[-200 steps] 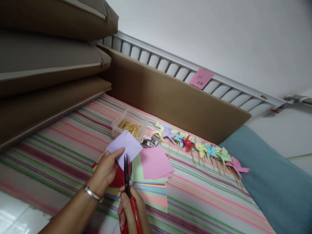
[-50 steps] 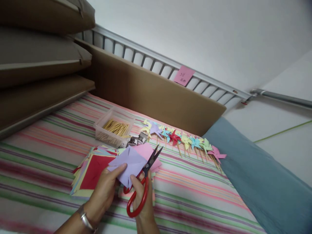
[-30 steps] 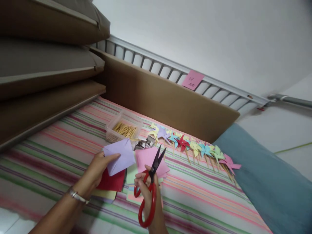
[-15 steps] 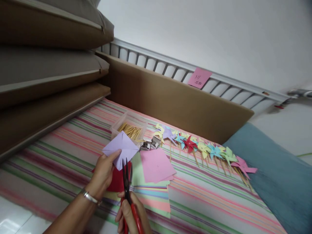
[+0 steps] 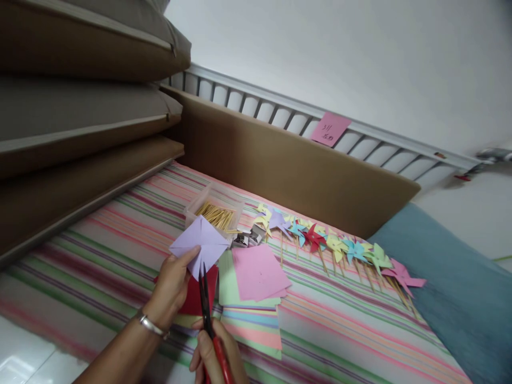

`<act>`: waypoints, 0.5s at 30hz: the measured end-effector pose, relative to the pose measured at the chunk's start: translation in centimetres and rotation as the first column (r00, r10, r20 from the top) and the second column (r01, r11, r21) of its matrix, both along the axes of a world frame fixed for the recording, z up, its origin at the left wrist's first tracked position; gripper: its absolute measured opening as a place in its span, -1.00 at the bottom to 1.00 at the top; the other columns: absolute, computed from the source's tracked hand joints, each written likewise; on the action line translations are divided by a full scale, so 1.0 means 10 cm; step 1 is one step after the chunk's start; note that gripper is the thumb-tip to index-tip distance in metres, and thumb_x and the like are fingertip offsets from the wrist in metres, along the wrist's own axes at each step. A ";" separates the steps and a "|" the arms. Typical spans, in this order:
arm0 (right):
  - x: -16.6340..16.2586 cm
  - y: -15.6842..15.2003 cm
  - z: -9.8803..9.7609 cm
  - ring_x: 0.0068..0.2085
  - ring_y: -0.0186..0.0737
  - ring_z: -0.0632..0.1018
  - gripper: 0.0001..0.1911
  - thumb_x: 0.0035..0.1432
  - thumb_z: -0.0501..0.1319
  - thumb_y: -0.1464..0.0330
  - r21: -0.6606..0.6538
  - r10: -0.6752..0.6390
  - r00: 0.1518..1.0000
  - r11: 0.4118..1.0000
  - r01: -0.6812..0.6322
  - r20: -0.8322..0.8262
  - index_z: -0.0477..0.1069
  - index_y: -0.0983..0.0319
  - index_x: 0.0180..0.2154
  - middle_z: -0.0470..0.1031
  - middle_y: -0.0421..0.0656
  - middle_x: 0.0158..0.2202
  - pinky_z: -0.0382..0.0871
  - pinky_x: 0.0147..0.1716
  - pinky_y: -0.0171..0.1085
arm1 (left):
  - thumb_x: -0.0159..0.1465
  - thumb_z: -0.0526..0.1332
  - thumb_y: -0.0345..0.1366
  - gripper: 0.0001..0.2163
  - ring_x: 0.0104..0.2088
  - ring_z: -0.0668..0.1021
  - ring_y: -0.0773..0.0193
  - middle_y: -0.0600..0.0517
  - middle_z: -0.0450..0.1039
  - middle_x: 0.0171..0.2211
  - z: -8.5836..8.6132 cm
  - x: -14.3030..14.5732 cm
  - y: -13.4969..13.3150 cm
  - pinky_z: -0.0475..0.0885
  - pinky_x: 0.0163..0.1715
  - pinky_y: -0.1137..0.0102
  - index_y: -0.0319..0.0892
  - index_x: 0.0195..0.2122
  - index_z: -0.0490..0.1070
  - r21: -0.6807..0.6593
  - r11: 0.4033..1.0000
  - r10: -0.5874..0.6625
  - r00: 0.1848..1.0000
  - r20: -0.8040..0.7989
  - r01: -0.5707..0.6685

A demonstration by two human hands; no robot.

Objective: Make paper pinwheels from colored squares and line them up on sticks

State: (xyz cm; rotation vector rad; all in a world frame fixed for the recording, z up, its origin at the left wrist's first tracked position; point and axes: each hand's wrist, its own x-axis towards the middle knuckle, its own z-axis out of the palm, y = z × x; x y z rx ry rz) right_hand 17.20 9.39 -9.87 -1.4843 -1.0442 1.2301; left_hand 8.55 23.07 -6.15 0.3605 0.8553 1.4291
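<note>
My left hand (image 5: pixel 171 285) pinches a lilac paper square (image 5: pixel 203 242) by its lower left edge and holds it above the striped cloth (image 5: pixel 120 234). My right hand (image 5: pixel 214 354), at the bottom of the view, grips red-handled scissors (image 5: pixel 208 320). Their dark blades point up, with the tips at the lower corner of the lilac square. Below the hands lie a red sheet (image 5: pixel 196 298) and a fanned stack of coloured paper squares (image 5: pixel 252 298) topped by a pink one.
A clear box of wooden sticks (image 5: pixel 214 213) stands behind the paper, with small metal clips (image 5: pixel 248 237) beside it. A row of paper pinwheels (image 5: pixel 336 248) lies to the right. Brown cushions (image 5: pixel 80 117) are stacked left, cardboard (image 5: pixel 296 170) behind, a blue cloth (image 5: pixel 460 298) right.
The right hand swung the scissors from open and pointing right to upright, blades nearly together at the lilac square's lower corner. The left hand brought the square back above the red sheet.
</note>
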 end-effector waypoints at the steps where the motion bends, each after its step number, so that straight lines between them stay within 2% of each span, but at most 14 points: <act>1: 0.01 0.01 0.00 -0.72 -0.45 0.27 -0.33 0.02 0.05 -0.17 -0.006 0.009 1.000 1.000 -0.009 -0.011 0.40 0.28 -0.18 0.36 -0.20 -0.64 0.10 -0.75 -0.48 | -0.07 0.39 -0.47 -0.77 -0.36 0.59 0.26 -0.06 0.60 -0.36 0.00 0.01 -0.01 0.48 -0.27 0.42 -0.35 -0.33 0.51 0.000 1.000 -0.005 1.000 0.004 0.005; 6: 0.08 0.10 -0.02 -0.75 -0.48 0.23 -0.30 -0.03 0.09 -0.18 -0.065 0.066 0.996 0.995 -0.070 -0.064 0.37 0.29 -0.16 0.35 -0.23 -0.63 0.09 -0.81 -0.50 | -0.06 0.37 -0.47 -0.78 -0.41 0.59 0.24 -0.04 0.60 -0.39 -0.03 0.07 -0.04 0.48 -0.31 0.38 -0.33 -0.33 0.50 -0.005 1.000 -0.016 1.000 0.007 0.017; 15: 0.17 0.16 0.03 -0.78 -0.48 0.24 -0.36 -0.08 0.20 -0.11 -0.144 0.047 0.996 0.988 -0.057 -0.072 0.42 0.28 -0.16 0.36 -0.25 -0.67 0.05 -0.84 -0.50 | -0.08 0.38 -0.47 -0.79 -0.41 0.59 0.21 -0.05 0.60 -0.42 0.00 0.08 -0.06 0.47 -0.29 0.36 -0.32 -0.37 0.51 -0.033 0.999 -0.008 1.000 0.017 0.009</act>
